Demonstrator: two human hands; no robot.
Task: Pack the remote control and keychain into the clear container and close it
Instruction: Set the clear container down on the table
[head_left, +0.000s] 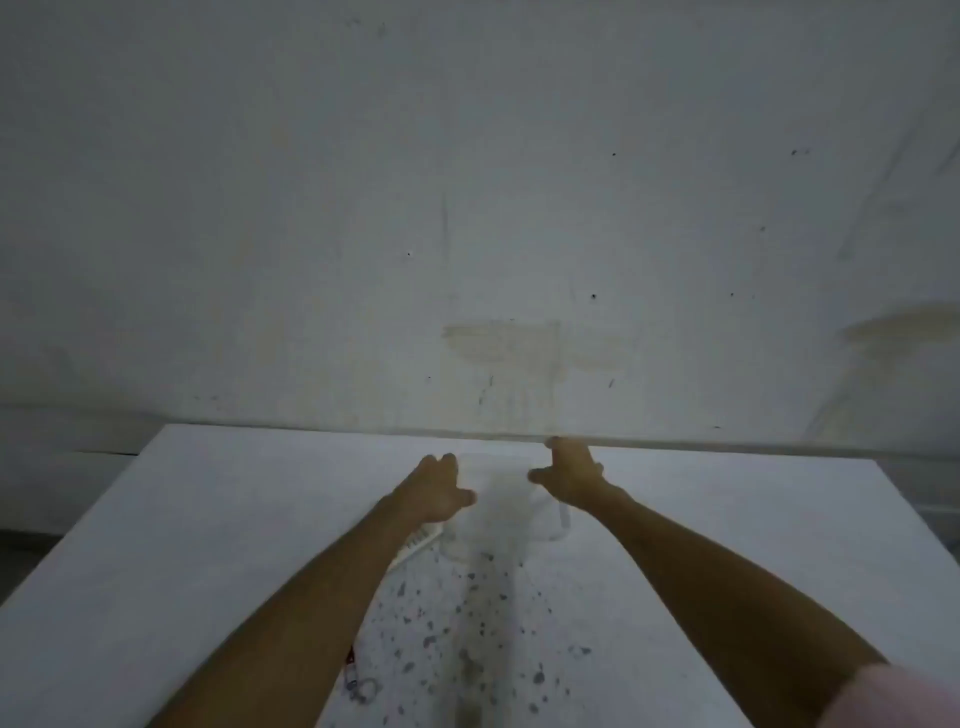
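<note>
A clear container (501, 519) stands on the white table (208, 519), near its far edge, and is blurred and hard to outline. My left hand (434, 488) is at its left side with fingers spread and thumb pointing toward it. My right hand (569, 478) is at its far right corner, fingers apart. I cannot tell whether either hand grips it. A white remote control (421, 543) lies left of the container, mostly hidden under my left forearm. The keychain (361, 683), with metal rings and a red piece, lies near the front edge beside that forearm.
The table's middle is marked with dark speckles and a stain (478, 623). A stained white wall (467, 208) rises right behind the far edge. The floor drops away past the table's left and right edges.
</note>
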